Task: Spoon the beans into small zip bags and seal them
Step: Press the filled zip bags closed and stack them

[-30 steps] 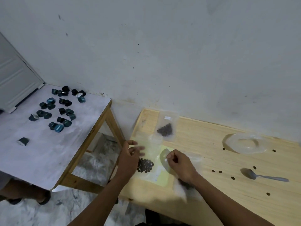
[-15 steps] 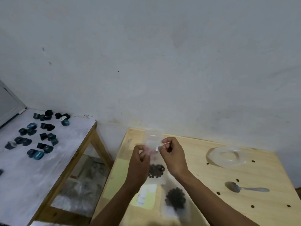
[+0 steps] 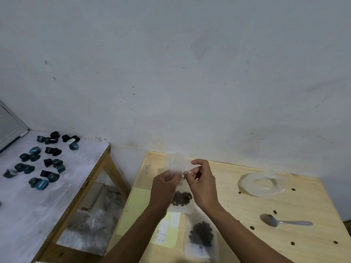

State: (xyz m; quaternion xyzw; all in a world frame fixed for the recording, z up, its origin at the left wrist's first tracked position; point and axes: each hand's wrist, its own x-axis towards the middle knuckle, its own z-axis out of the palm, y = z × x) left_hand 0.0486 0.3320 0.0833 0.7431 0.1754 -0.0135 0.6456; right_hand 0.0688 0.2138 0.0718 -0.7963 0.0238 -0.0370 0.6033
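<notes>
I hold a small clear zip bag [image 3: 181,205] upright above the wooden table [image 3: 266,224], dark beans pooled in its bottom. My left hand [image 3: 165,186] and my right hand [image 3: 203,183] both pinch the bag's top strip, fingertips nearly touching. A second zip bag with beans [image 3: 201,237] lies flat on the table below my hands. A grey spoon [image 3: 283,222] lies to the right, bowl to the left. A clear plastic dish [image 3: 261,184] sits at the back right and looks empty. A few loose beans [image 3: 293,189] dot the tabletop.
Yellow paper sheets [image 3: 136,207] lie on the table's left part under the bags. A white-topped side table [image 3: 38,205] stands to the left with several dark capsules [image 3: 47,162] on it. A white wall rises close behind both tables.
One second ago the bag lay on the table under my hands; I have lifted it upright and both hands now pinch its top. My view has tilted up toward the wall.
</notes>
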